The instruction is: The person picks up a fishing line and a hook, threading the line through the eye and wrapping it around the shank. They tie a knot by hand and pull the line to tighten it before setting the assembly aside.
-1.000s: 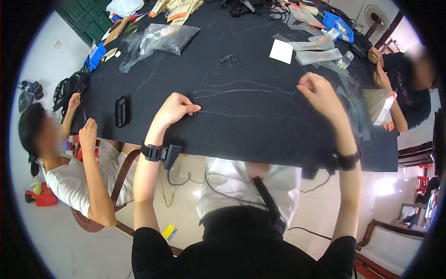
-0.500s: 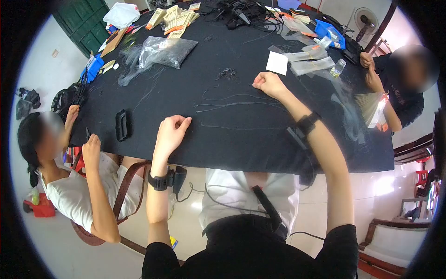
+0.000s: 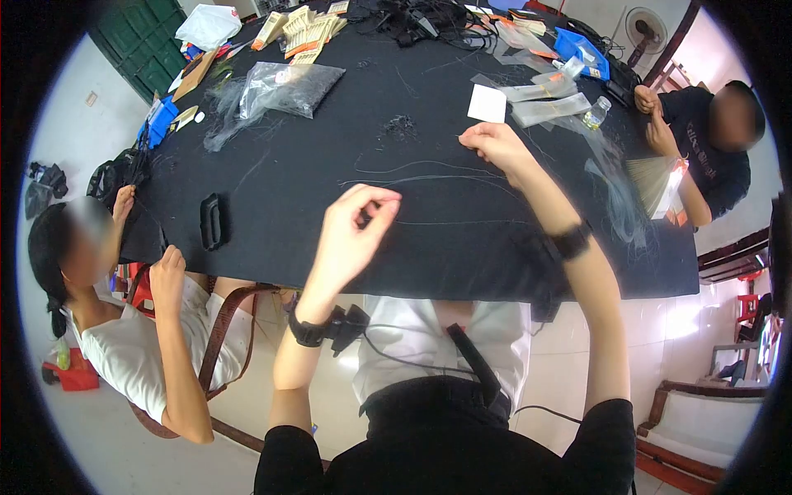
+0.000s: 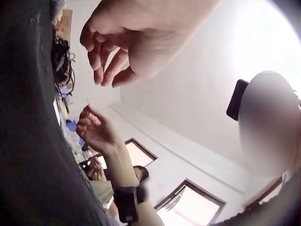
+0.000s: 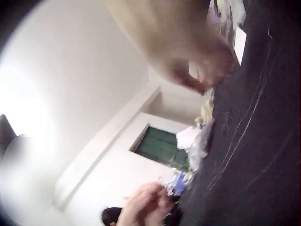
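My left hand (image 3: 355, 231) hovers over the near part of the black table, thumb and fingers bent toward each other. In the left wrist view, a small gap shows between the left fingertips (image 4: 103, 83). Farther right and forward, my right hand (image 3: 499, 148) pinches thumb to forefinger, and a tiny thin tip of a strand (image 4: 88, 102) sticks out from the pinch. Several fine pale strands (image 3: 429, 179) lie roughly sideways on the cloth below and between the hands. In the right wrist view the right hand (image 5: 188, 52) is blurred.
A small dark heap of scraps (image 3: 400, 125) lies beyond the strands. A white card (image 3: 487, 104), clear sleeves (image 3: 551, 110) and a small bottle (image 3: 596, 113) are at right. A plastic bag (image 3: 293, 89) and black frame (image 3: 212, 221) are at left. People sit at both sides.
My left hand released a strand, drew back, then moved right toward the middle. The right hand swung left from the far right and now stays near the white card. The strands still lie on the table.
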The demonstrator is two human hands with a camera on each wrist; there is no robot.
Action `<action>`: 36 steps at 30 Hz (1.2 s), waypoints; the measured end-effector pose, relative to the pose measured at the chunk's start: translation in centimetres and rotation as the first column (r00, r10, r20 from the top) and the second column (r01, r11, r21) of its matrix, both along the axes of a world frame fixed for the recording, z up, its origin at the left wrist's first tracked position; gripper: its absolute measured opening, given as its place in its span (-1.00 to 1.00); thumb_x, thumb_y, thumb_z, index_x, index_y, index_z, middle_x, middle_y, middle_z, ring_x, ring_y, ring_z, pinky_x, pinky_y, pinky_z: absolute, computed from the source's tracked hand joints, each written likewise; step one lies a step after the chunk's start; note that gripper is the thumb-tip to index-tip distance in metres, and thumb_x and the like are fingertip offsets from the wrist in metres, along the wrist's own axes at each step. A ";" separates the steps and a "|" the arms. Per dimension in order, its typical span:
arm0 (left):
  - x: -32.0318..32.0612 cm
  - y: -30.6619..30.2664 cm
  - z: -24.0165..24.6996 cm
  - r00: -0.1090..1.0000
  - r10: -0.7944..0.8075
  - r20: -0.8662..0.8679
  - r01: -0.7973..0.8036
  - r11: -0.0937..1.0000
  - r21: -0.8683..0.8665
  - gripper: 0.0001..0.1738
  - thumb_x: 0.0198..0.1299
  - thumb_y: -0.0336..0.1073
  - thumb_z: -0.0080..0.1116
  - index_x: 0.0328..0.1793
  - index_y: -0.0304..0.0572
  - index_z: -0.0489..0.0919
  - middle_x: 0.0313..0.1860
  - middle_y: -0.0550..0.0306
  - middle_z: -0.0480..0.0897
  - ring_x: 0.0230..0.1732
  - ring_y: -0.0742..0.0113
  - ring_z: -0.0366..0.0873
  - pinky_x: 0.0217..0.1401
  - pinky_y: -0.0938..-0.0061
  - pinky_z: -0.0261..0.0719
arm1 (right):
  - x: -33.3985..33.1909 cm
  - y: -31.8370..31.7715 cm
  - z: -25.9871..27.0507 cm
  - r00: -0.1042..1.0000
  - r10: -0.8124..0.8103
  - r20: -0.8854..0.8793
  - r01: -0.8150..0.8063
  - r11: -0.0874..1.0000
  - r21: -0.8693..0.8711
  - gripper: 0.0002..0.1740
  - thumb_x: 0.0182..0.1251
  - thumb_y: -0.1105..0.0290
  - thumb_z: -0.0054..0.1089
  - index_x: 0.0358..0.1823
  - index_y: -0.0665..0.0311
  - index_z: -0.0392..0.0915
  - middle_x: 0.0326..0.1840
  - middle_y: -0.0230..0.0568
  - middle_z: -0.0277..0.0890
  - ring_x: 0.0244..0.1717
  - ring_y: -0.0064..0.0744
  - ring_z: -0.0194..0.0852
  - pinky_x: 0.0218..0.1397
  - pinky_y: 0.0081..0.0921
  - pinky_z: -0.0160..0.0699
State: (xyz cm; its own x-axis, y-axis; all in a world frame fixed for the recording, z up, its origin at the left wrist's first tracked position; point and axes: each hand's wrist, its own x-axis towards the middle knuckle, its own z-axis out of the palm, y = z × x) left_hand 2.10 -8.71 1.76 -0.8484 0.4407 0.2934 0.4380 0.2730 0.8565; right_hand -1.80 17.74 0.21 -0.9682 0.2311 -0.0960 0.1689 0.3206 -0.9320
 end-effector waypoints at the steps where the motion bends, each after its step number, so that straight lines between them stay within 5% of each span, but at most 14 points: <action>1: 0.5 0.8 0.2 0.999 -0.033 -0.028 0.033 0.999 0.001 -0.85 0.12 -0.35 0.15 -0.20 -0.19 0.62 -0.37 0.27 0.56 -0.43 0.58 0.35 -0.36 0.66 0.27 | 1.8 -0.5 0.7 1.000 0.028 -0.009 -0.029 0.987 -0.158 -0.82 0.11 0.35 0.19 -0.34 0.32 0.54 -0.52 -0.40 0.44 -0.51 -0.61 0.32 -0.41 -0.62 0.32; 5: 1.4 4.4 -0.5 0.989 -0.140 0.052 0.132 0.983 0.126 -0.84 0.10 -0.36 0.18 -0.18 -0.19 0.61 -0.36 0.32 0.56 -0.42 0.61 0.36 -0.35 0.67 0.27 | 8.0 -2.8 1.1 0.996 -0.008 -0.086 -0.051 0.749 -0.661 -0.81 0.19 0.36 0.14 -0.24 0.33 0.47 -0.49 -0.46 0.30 -0.51 -0.70 0.21 -0.44 -0.71 0.21; 12: 2.2 9.2 -2.1 0.977 -0.189 0.098 0.147 0.931 0.335 -0.91 0.09 -0.39 0.18 -0.29 -0.23 0.58 -0.46 0.33 0.59 -0.48 0.68 0.39 -0.52 0.72 0.20 | 11.9 -5.1 -0.2 0.991 -0.136 0.005 0.050 0.334 -0.941 -0.89 0.25 0.32 0.06 -0.28 0.17 0.43 -0.50 -0.55 0.22 -0.48 -0.68 0.12 -0.32 -0.65 0.16; 15: 2.7 9.4 -2.3 0.950 -0.230 0.211 0.140 0.918 0.372 -0.89 0.12 -0.39 0.17 -0.26 -0.27 0.56 -0.38 0.29 0.56 -0.42 0.62 0.38 -0.33 0.70 0.33 | 12.1 -6.3 0.7 0.980 -0.189 0.062 0.113 0.274 -0.955 -0.90 0.26 0.31 0.05 -0.29 0.15 0.42 -0.48 -0.55 0.25 -0.45 -0.67 0.14 -0.27 -0.62 0.19; 21: 2.9 9.5 -3.5 0.948 -0.218 0.232 0.091 0.884 0.459 -0.92 0.16 -0.43 0.12 -0.24 -0.28 0.53 -0.37 0.27 0.57 -0.34 0.61 0.46 -0.26 0.67 0.39 | 12.1 -6.0 -0.7 0.992 -0.127 -0.002 0.028 0.237 -0.971 -0.91 0.27 0.32 0.03 -0.29 0.14 0.41 -0.44 -0.53 0.29 -0.44 -0.66 0.15 -0.24 -0.60 0.20; 26: 3.0 9.6 -3.9 0.945 -0.213 0.250 0.055 0.853 0.519 -0.94 0.14 -0.46 0.11 -0.27 -0.29 0.54 -0.45 0.26 0.57 -0.47 0.65 0.38 -0.39 0.73 0.33 | 12.1 -6.5 -1.3 0.989 -0.142 0.032 0.064 0.231 -0.971 -0.90 0.26 0.33 0.04 -0.29 0.16 0.41 -0.46 -0.53 0.28 -0.45 -0.66 0.14 -0.28 -0.62 0.19; 30: 3.4 9.3 -3.2 0.873 -0.296 0.388 0.023 0.819 0.574 -0.94 0.15 -0.43 0.10 -0.30 -0.28 0.53 -0.40 0.26 0.54 -0.34 0.56 0.45 -0.25 0.65 0.38 | 12.3 -6.4 -1.9 0.988 -0.147 -0.057 -0.001 0.352 -0.936 -0.90 0.24 0.37 0.05 -0.25 0.21 0.44 -0.43 -0.48 0.31 -0.48 -0.67 0.16 -0.33 -0.66 0.19; 32: 2.6 8.8 -3.6 0.751 -0.409 0.518 0.022 0.801 0.599 -0.88 0.15 -0.36 0.07 -0.36 -0.26 0.52 -0.44 0.26 0.52 -0.37 0.53 0.42 -0.26 0.61 0.35 | 12.7 -6.1 -1.8 0.959 -0.218 -0.179 -0.008 0.613 -0.790 -0.88 0.22 0.44 0.07 -0.21 0.25 0.46 -0.38 -0.42 0.36 -0.48 -0.66 0.22 -0.36 -0.67 0.23; 34: 2.0 8.1 -3.6 0.601 -0.526 0.602 0.033 0.769 0.639 -0.84 0.15 -0.31 0.03 -0.41 -0.24 0.50 -0.48 0.26 0.49 -0.40 0.50 0.38 -0.26 0.58 0.32 | 13.0 -5.7 -1.4 0.913 -0.223 -0.343 0.022 0.864 -0.502 -0.84 0.19 0.51 0.08 -0.19 0.27 0.48 -0.34 -0.37 0.40 -0.48 -0.64 0.28 -0.38 -0.68 0.27; 36: 1.9 7.8 -3.4 0.426 -0.646 0.634 0.053 0.717 0.695 -0.79 0.15 -0.26 0.00 -0.45 -0.20 0.48 -0.51 0.26 0.46 -0.42 0.47 0.34 -0.25 0.56 0.28 | 13.4 -5.3 -1.0 0.851 -0.124 -0.510 0.109 0.992 -0.060 -0.80 0.16 0.58 0.08 -0.17 0.28 0.50 -0.30 -0.32 0.42 -0.48 -0.62 0.35 -0.40 -0.69 0.32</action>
